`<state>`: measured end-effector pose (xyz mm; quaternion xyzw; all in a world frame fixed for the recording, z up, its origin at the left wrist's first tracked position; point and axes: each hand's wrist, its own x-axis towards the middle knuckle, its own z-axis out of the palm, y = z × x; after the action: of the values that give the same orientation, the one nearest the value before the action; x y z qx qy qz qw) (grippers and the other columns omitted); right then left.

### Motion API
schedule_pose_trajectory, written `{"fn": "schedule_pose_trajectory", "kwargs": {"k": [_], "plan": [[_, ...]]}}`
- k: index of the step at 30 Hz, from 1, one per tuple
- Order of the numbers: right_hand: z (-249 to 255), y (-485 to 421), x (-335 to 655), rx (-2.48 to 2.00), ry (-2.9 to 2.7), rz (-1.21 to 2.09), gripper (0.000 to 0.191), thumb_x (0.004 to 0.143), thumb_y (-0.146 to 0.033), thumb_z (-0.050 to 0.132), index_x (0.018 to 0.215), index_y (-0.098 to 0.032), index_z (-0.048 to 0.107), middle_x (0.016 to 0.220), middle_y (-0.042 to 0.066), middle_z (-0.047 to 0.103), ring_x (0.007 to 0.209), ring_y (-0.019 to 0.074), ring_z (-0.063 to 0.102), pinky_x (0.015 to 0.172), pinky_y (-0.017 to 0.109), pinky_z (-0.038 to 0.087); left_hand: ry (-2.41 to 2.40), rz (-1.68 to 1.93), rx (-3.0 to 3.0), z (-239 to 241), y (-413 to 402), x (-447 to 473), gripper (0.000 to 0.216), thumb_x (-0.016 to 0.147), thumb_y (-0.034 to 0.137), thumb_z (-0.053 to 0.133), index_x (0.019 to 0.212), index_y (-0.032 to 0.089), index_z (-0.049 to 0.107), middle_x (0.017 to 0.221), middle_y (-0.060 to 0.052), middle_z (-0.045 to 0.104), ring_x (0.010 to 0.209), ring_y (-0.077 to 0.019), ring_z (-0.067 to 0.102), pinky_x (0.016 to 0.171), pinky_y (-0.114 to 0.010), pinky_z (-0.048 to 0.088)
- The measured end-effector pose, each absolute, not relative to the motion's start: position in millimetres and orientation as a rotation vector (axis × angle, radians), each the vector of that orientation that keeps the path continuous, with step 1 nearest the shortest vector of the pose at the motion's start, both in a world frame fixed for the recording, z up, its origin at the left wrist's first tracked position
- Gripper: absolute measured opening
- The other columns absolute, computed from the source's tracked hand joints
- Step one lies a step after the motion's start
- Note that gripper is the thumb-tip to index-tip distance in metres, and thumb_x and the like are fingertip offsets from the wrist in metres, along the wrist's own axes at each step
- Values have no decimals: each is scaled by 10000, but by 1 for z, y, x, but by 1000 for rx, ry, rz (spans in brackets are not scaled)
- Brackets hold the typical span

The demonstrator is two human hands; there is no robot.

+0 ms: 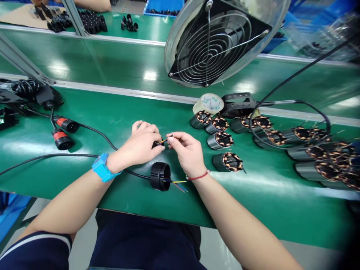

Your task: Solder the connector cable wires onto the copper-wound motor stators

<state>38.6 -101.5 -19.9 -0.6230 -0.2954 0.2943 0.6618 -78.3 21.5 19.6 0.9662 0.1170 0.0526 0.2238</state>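
Near the middle of the green workbench, my left hand [142, 144] curls over a black cable, whose end is mostly hidden under my fingers. A thin yellow-and-dark wire [161, 142] sticks out from beneath that thumb toward the right. My right hand [187, 150] pinches the wire's tip between thumb and fingertips. Just below both hands, a round black plastic housing [159, 176] lies on its side with a cable entering from the left. Loose yellow, blue and brown wires [178, 183] come out of its open end.
Several stators with copper windings [227, 162] stand on the right. A caged fan [208, 56] hangs over the bench's back. A tape roll [208, 104] sits below it. Red-banded black connectors [62, 139] and cables lie left. Beyond the divider are black parts [92, 21] and a blue bin [163, 7].
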Motion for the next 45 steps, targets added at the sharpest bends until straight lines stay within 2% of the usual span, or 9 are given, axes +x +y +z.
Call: {"fn": "schedule_pose_trajectory", "kwargs": {"k": [5, 11, 17, 18, 23, 27, 32, 39, 45], "plan": [[-24, -99, 37, -1319, -590, 742, 179, 706, -346, 759, 788, -199, 699, 678, -21, 640, 590, 89, 534, 592, 229, 459, 359, 101, 2557, 19, 23, -73, 136, 847, 282, 615, 796, 160, 647, 908, -47, 638, 1023, -256, 449, 939, -456, 342], [-29, -93, 36, -1260, -593, 877, 274, 656, -419, 788, 737, -187, 666, 695, -19, 641, 560, 80, 484, 550, 223, 413, 257, 144, 2385, 15, 29, -73, 115, 831, 226, 618, 738, 167, 585, 867, -43, 617, 1055, -236, 424, 911, -370, 402], [-29, -90, 36, -1324, -718, 882, 335, 630, -478, 793, 709, -191, 639, 662, -30, 608, 580, 94, 485, 576, 239, 408, 180, 182, 2379, 9, 33, -75, 61, 829, 215, 561, 795, 185, 520, 969, -47, 564, 1024, -213, 445, 908, -361, 420], [-30, -89, 36, -1342, -749, 867, 325, 642, -478, 783, 716, -193, 645, 669, -26, 614, 597, 102, 499, 592, 246, 416, 201, 169, 2394, 9, 33, -76, 73, 812, 213, 567, 849, 185, 511, 1006, -55, 541, 1018, -215, 448, 902, -369, 427], [-37, -88, 36, -1430, -792, 773, 272, 699, -455, 738, 746, -193, 682, 778, 14, 669, 699, 133, 557, 676, 276, 434, 354, 43, 2482, 9, 41, -81, 588, 692, 336, 707, 1172, 170, 412, 1189, -114, 447, 1127, -292, 426, 956, -471, 412], [-35, -87, 37, -1433, -784, 800, 264, 712, -434, 731, 772, -180, 693, 805, 14, 660, 725, 128, 559, 685, 269, 425, 380, 3, 2367, 7, 46, -81, 559, 712, 311, 684, 1180, 189, 403, 1185, -97, 475, 1122, -275, 458, 946, -440, 430], [-27, -93, 40, -1344, -711, 869, 451, 683, -373, 765, 1069, -184, 629, 616, -74, 529, 574, 85, 468, 591, 233, 396, 419, 11, 2286, 7, 45, -78, 547, 707, 324, 681, 1164, 209, 404, 1174, -86, 491, 1110, -271, 481, 925, -436, 439], [-23, -95, 42, -1398, -700, 772, 280, 697, -434, 733, 786, -184, 646, 734, -10, 623, 603, 95, 486, 580, 244, 419, 420, -29, 2271, 8, 44, -78, 568, 697, 325, 697, 1169, 198, 408, 1154, -92, 497, 1109, -273, 490, 948, -449, 431], [-26, -96, 43, -1447, -829, 858, 245, 708, -408, 719, 750, -182, 636, 714, -11, 618, 657, 113, 524, 640, 262, 438, 375, 12, 2237, 4, 47, -78, 558, 688, 343, 705, 1155, 218, 427, 1131, -75, 515, 1068, -257, 512, 911, -443, 452]]}}
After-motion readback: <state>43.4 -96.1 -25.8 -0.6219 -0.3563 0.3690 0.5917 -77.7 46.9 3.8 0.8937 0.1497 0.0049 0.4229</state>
